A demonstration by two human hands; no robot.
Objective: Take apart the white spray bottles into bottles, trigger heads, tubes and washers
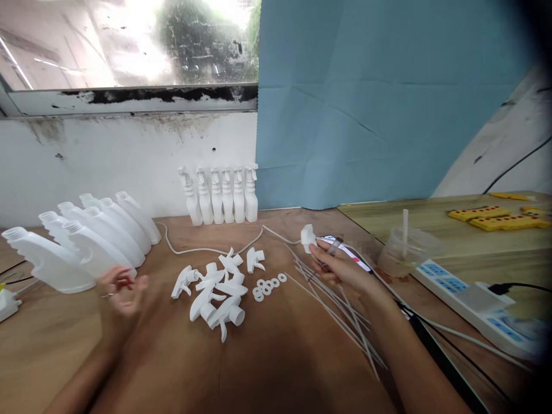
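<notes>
My right hand [334, 263] rests over a loose bundle of thin white dip tubes [340, 310], its fingers closed on one or more of them. My left hand [121, 293] hovers palm-up above the brown table [276, 368], fingers curled with nothing plainly in them. Between my hands lies a pile of white trigger spray heads [218, 290] and a short row of small white washers [268, 285]. Several capless white bottles [86, 241] lie on their sides to the left.
Several assembled white spray bottles [222, 195] stand against the back wall. A white cable [207, 248] crosses the table to a plug [307, 237]. On the right are a clear plastic cup with a straw [403, 250], a white power strip [470, 299], and yellow parts [500, 217].
</notes>
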